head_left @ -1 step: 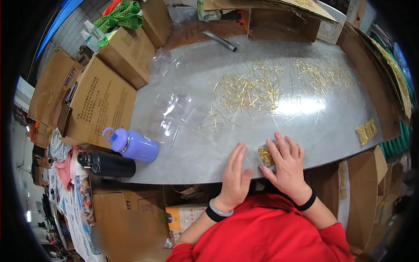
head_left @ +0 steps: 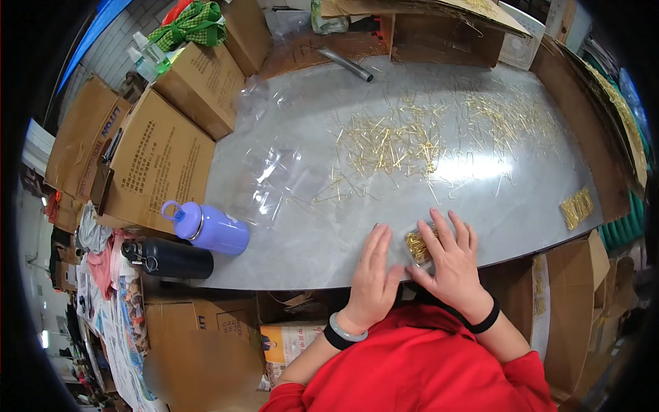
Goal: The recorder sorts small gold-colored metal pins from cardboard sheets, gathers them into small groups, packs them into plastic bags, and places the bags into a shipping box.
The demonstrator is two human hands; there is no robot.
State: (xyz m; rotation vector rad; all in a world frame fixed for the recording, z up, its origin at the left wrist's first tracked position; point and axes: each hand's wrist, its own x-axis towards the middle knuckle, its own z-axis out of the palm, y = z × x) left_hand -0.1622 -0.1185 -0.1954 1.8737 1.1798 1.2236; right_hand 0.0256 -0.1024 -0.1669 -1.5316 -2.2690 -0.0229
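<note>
- We are laying our left hand (head_left: pixel 374 271) flat on the grey tabletop (head_left: pixel 302 240) near its front edge, fingers straight and close together, gripping nothing.
- We are resting our right hand (head_left: pixel 449 264) just beside it, fingers spread, covering part of a small clear bag of gold pins (head_left: pixel 415 247); the bag is lying on the table between the two hands, under the right fingers.
- We are seeing loose gold pins (head_left: pixel 398 144) scattered across the middle and far side of the table, well apart from the hands.
- A small stack of gold pieces (head_left: pixel 576 206) is sitting near the right edge.
- Empty clear plastic bags (head_left: pixel 274 172) are lying on the left part of the table.
- A purple bottle (head_left: pixel 206 226) and a black bottle (head_left: pixel 168 257) are lying on their sides at the left corner, beside cardboard boxes (head_left: pixel 158 158).
</note>
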